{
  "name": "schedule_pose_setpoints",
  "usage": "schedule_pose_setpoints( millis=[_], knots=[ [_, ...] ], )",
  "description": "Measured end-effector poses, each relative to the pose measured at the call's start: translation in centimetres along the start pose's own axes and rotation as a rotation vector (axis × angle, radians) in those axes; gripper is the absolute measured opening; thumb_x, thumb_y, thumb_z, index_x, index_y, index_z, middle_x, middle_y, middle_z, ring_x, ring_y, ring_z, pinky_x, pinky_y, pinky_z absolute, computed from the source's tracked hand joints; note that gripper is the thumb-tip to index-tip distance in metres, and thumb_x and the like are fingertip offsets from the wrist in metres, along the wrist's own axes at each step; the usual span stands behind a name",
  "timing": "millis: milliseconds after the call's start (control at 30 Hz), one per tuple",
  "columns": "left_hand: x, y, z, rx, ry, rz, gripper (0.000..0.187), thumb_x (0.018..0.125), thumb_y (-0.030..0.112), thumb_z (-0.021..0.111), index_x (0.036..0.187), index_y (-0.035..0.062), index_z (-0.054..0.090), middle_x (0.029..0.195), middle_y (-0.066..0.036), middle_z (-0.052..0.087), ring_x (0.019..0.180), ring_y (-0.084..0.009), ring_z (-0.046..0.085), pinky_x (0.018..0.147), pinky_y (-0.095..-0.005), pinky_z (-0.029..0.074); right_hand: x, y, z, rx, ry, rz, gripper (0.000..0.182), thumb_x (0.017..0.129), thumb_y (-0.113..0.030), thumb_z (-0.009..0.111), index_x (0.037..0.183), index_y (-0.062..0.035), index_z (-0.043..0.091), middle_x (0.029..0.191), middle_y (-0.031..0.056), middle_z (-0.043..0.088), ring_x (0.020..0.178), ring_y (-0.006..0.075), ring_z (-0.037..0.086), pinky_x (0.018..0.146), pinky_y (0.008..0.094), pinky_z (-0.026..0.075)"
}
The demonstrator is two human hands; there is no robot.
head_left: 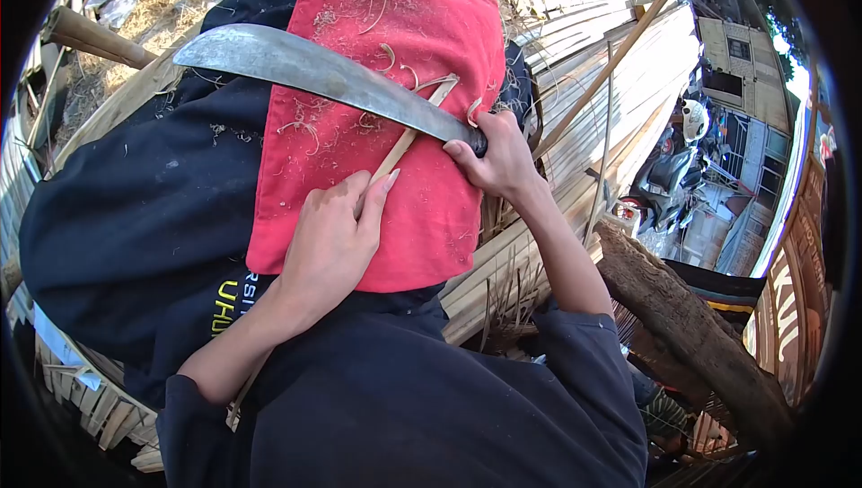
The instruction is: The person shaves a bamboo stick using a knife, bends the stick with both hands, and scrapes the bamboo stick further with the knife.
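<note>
A wide curved machete (pixel 314 70) lies across the view above a red cloth (pixel 409 219) spread over my lap. My right hand (pixel 498 156) is closed around its dark handle, and the blade points to the upper left. A thin bamboo strip (pixel 395 151) passes beneath the blade, its far end showing beyond it on the cloth. Lower down, my left hand (pixel 337 232) pinches the strip between thumb and fingers. Thin curled shavings (pixel 386 57) are scattered over the cloth, some beside the blade.
Split bamboo pieces (pixel 575 66) lie behind and to the right of the lap. A thick rough log (pixel 691 326) slants at the right. A bamboo pole (pixel 99 37) juts in at the upper left. A parked motorcycle (pixel 669 174) stands farther off.
</note>
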State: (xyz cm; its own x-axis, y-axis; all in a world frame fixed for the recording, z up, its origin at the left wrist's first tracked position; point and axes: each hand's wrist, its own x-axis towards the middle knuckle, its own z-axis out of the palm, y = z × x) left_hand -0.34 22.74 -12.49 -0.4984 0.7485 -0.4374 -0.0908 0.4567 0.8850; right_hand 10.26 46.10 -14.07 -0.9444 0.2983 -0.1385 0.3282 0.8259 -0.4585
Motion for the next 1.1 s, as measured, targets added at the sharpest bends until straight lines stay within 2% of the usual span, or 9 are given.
schedule_pose_setpoints(
  millis=[233, 333, 433, 533, 633, 733, 867, 1000, 1100],
  knots=[
    [2.0, -1.6, 0.6, -0.189, -0.142, 0.016, 0.045, 0.106, 0.035, 0.042, 0.080, -0.0004, 0.051, 0.058, -0.001, 0.037, 0.053, -0.0084, 0.036, 0.050, -0.0317, 0.031, -0.1, 0.6, 0.0, -0.023, -0.114, 0.041, 0.076, 0.079, -0.070, 0.062, 0.071, 0.0047, 0.049, 0.067, 0.0218, 0.043, 0.070, 0.0368, 0.043, 0.068, 0.0452, 0.037],
    [2.3, -2.4, 0.3, -0.366, -0.279, -0.119, 0.046, 0.107, 0.039, 0.038, 0.076, 0.0061, 0.046, 0.058, 0.005, 0.033, 0.051, -0.0053, 0.031, 0.048, -0.0280, 0.028, 0.5, 0.4, 0.0, -0.099, -0.018, -0.078, 0.061, 0.072, -0.055, 0.078, 0.071, 0.0026, 0.058, 0.059, 0.0205, 0.050, 0.059, 0.0399, 0.051, 0.060, 0.0446, 0.041],
    [2.1, -1.9, -1.0, -0.391, -0.350, -0.268, 0.052, 0.107, 0.037, 0.036, 0.072, 0.0001, 0.048, 0.057, -0.005, 0.043, 0.053, -0.0141, 0.039, 0.055, -0.0369, 0.036, 0.6, 0.4, 0.4, -0.098, 0.003, -0.073, 0.061, 0.072, -0.055, 0.078, 0.073, 0.0032, 0.060, 0.060, 0.0218, 0.052, 0.060, 0.0404, 0.052, 0.060, 0.0447, 0.041],
    [1.5, -2.5, -1.0, -0.531, -0.391, -0.290, 0.051, 0.108, 0.040, 0.034, 0.070, 0.0068, 0.044, 0.057, 0.003, 0.037, 0.050, -0.0083, 0.033, 0.048, -0.0306, 0.031, 0.8, 0.6, -0.1, -0.129, -0.106, -0.059, 0.060, 0.074, -0.054, 0.077, 0.075, 0.0042, 0.061, 0.062, 0.0228, 0.054, 0.062, 0.0418, 0.053, 0.062, 0.0459, 0.042],
    [-0.7, -1.8, -3.1, -0.748, -0.491, -0.569, 0.049, 0.107, 0.044, 0.034, 0.071, 0.0124, 0.039, 0.058, 0.008, 0.030, 0.048, -0.0034, 0.026, 0.042, -0.0246, 0.023, 1.0, 1.2, 0.3, -0.131, -0.092, -0.030, 0.056, 0.078, -0.052, 0.074, 0.077, 0.0035, 0.062, 0.063, 0.0235, 0.055, 0.065, 0.0434, 0.054, 0.064, 0.0471, 0.043],
    [-4.6, -2.5, -4.5, -0.809, -0.489, -0.538, 0.047, 0.106, 0.047, 0.036, 0.072, 0.0144, 0.038, 0.058, 0.010, 0.026, 0.046, -0.0008, 0.024, 0.039, -0.0216, 0.019, 1.2, 0.4, 0.4, -0.021, -0.039, 0.023, 0.055, 0.086, -0.052, 0.064, 0.080, 0.0028, 0.063, 0.067, 0.0257, 0.055, 0.069, 0.0449, 0.051, 0.069, 0.0475, 0.041],
    [-4.0, -3.1, -3.7, -0.770, -0.324, -0.502, 0.049, 0.106, 0.048, 0.034, 0.071, 0.0144, 0.036, 0.057, 0.008, 0.026, 0.043, -0.0019, 0.021, 0.038, -0.0218, 0.019, 0.1, 1.7, 1.2, -0.006, 0.034, -0.011, 0.062, 0.087, -0.058, 0.060, 0.080, 0.0038, 0.059, 0.068, 0.0237, 0.053, 0.072, 0.0440, 0.048, 0.073, 0.0473, 0.040],
    [-1.2, -2.2, -1.1, -0.377, -0.234, -0.181, 0.059, 0.107, 0.037, 0.036, 0.067, -0.0054, 0.044, 0.055, -0.012, 0.041, 0.050, -0.0192, 0.043, 0.056, -0.0433, 0.037, 0.1, 0.8, 0.2, 0.016, -0.057, 0.002, 0.063, 0.086, -0.061, 0.060, 0.080, 0.0024, 0.058, 0.071, 0.0236, 0.054, 0.072, 0.0413, 0.048, 0.073, 0.0467, 0.039],
    [1.6, -0.8, 0.2, -0.261, -0.204, -0.078, 0.059, 0.107, 0.036, 0.034, 0.069, -0.0078, 0.046, 0.055, -0.017, 0.043, 0.052, -0.0234, 0.043, 0.057, -0.0444, 0.038, -0.2, 1.5, 0.6, -0.062, 0.008, -0.054, 0.061, 0.081, -0.057, 0.068, 0.076, 0.0032, 0.057, 0.071, 0.0242, 0.053, 0.071, 0.0411, 0.049, 0.071, 0.0460, 0.040]
  ],
)
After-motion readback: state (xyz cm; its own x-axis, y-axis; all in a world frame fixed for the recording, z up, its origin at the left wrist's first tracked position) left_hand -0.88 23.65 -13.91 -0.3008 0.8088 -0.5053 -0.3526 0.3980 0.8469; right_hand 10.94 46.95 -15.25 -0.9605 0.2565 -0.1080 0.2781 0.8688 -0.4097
